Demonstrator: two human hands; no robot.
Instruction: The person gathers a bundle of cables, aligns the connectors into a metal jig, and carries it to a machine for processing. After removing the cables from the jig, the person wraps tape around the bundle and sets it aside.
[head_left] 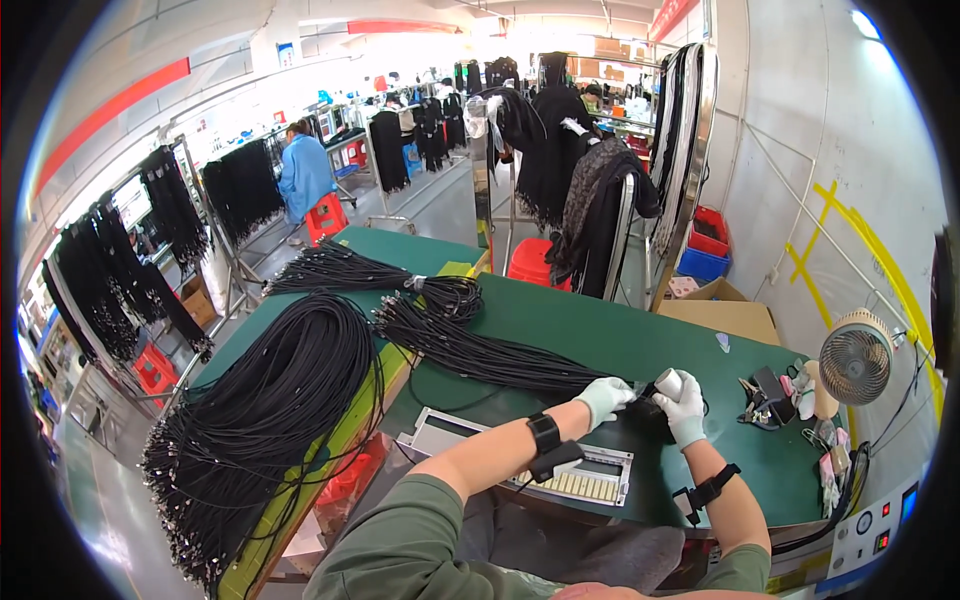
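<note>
My left hand [607, 400], in a white glove, is closed around the right-hand end of a bundle of black cables [500, 357] lying across the green table. Close beside it my right hand [682, 408], also gloved in white, grips a small white roll [668, 382] against the dark cable end. Whether tape or film runs from the roll to the cables is too small to tell. Below my left forearm lies a pale metal frame with a row of slots [580, 486].
A large heap of black cables [290, 390] fills the left side, near another tied bundle [350, 268]. On the right are dark small items [768, 398], a round fan [856, 357] and a control box [872, 535]. Racks of hanging cables [240, 188] and a seated person [305, 175] are beyond.
</note>
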